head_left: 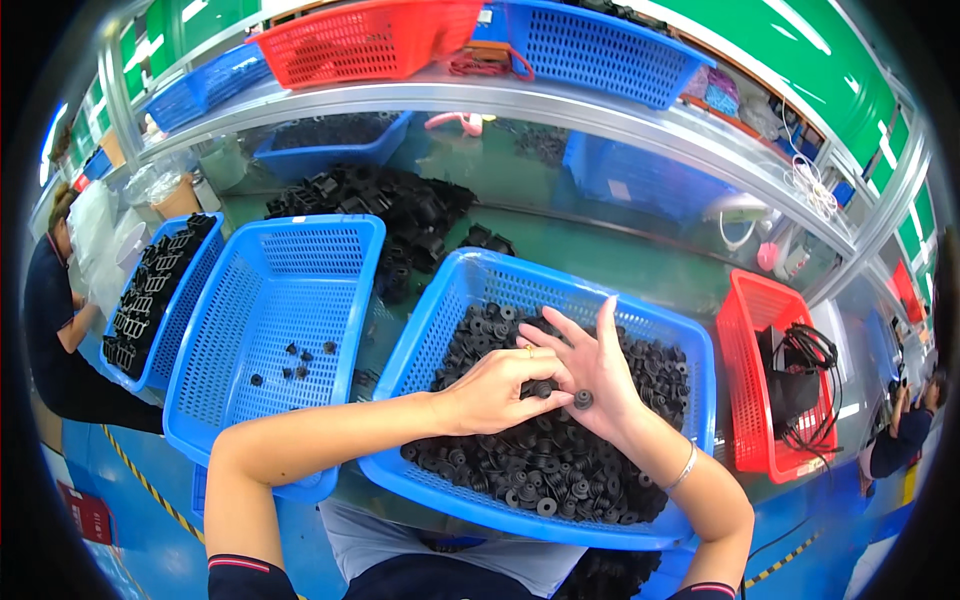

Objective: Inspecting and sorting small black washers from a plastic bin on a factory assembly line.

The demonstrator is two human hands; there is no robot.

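Over a blue plastic basket [705,400] heaped with small black ringed rubber-looking parts [560,475], both my hands meet. My left hand [500,388] is closed, thumb and fingers pinching a small black part [540,388]. My right hand [600,375] is turned palm up, its fingers stretched and spread. Another round black part [583,399] lies against the right palm near the left fingertips. To the left, a second blue basket [290,250] holds several similar small parts scattered on its bottom.
Far left, a blue basket [205,270] carries black framed pieces. Black moulded parts [400,215] pile behind on the green table. A red basket [745,390] with black cables stands at right. Overhead, a metal-framed shelf bears red and blue baskets. Other people [60,330] work at both sides.
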